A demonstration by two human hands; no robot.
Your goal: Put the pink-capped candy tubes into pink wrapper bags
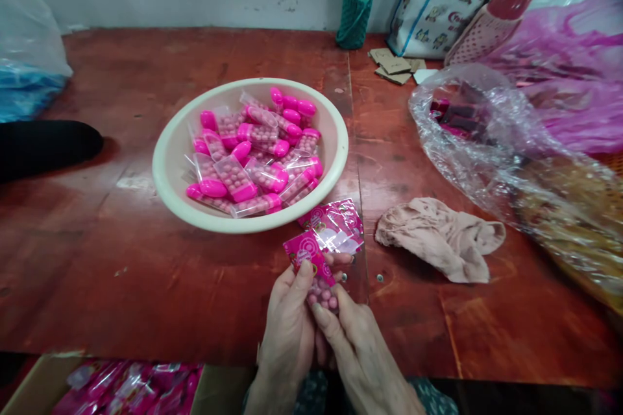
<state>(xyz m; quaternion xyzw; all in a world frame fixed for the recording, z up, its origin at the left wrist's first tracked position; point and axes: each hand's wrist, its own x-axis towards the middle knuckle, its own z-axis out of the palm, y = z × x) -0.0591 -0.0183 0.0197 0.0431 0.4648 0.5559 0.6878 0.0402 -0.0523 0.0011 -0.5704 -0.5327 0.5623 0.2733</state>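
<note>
Near the table's front edge, my left hand [287,314] has its thumb closed on a pink printed wrapper [307,251]. My right hand [357,340] pinches the lower end of a small clear container of pink balls [324,292], whose other end is at the wrapper. Whether it sits inside the wrapper I cannot tell. Just beyond my fingers lie several flat pink wrappers [341,224] with clear windows. A cream bowl [168,204] behind them holds many similar clear containers [235,177] with bright pink caps, piled loosely.
A crumpled beige cloth [440,233] lies to the right, beside a clear plastic bag [438,142] with dark pink things in it. Below the table's front edge, a carton [221,389] holds filled pink packets [136,389]. A black rounded object [48,148] juts in from the left.
</note>
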